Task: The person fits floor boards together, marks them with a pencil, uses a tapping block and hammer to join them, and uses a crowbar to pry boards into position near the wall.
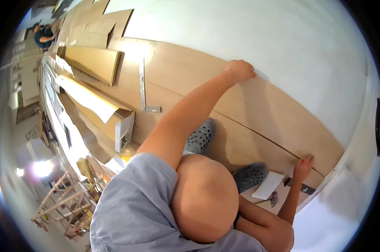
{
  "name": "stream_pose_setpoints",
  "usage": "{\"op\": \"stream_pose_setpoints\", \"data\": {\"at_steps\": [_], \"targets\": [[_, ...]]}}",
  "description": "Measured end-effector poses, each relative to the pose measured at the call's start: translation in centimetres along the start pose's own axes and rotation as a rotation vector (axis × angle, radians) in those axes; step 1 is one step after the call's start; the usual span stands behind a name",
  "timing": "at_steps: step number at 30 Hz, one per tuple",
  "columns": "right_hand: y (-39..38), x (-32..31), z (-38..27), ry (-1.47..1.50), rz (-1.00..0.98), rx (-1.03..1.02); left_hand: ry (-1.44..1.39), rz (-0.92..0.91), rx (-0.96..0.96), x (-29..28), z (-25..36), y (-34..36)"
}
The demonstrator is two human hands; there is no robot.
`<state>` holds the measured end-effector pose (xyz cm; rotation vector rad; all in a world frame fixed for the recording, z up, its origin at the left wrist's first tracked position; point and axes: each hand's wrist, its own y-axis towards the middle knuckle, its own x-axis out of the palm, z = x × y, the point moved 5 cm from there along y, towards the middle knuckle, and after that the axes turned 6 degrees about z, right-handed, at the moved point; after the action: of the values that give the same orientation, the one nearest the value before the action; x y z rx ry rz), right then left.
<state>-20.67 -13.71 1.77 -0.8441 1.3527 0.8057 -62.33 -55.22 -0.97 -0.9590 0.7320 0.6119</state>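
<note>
Plank [278, 109] lies beneath left grip [239, 70], half-curled at its far edge, and right grip [302, 169], bent at near seam [257, 133] (firm hold: cannot tell); judged stiff, light, smooth, best taken by 2 opposite edges.

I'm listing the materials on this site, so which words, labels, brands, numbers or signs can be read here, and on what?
No text can be read clearly.
White carton end: dark marks, too small and blurred to read.
L-shaped metal square: any markings are too small to make out.
</note>
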Motion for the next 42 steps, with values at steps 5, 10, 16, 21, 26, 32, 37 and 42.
{"op": "stream_pose_setpoints", "data": {"at_steps": [5,10,16,21,26,32,37,42], "targets": [[1.9,-0.3,0.6,0.079,-0.039,-0.116,-0.079,0.02,0.023,0.2,1.9,1.1],[2.3,0.0,1.2,0.078,-0.125,-0.065,-0.078,-0.012,0.012,0.5,2.0,1.7],[2.2,0.1,0.5,0.142,-0.136,-0.07,-0.12,-0.05,-0.045,-0.2,1.3,1.0],[1.9,1.8,1.4,0.131,-0.103,-0.139,-0.099,0.002,0.014,-0.2,0.8,1.6],[0.5,3.0,2.9,-0.104,-0.275,-0.034,-0.007,0.054,0.103,1.1,1.6,3.7],[3.1,0.5,-1.5,0.099,0.03,0.158,-0.104,0.16,0.15,0.9,-0.6,2.3],[1.3,-1.6,-3.2,0.213,0.15,0.29,0.038,0.128,0.139,0.6,0.7,1.7],[-0.2,-1.9,-4.6,0.33,0.161,0.449,0.065,0.136,0.094,-0.2,0.7,1.1]]}}
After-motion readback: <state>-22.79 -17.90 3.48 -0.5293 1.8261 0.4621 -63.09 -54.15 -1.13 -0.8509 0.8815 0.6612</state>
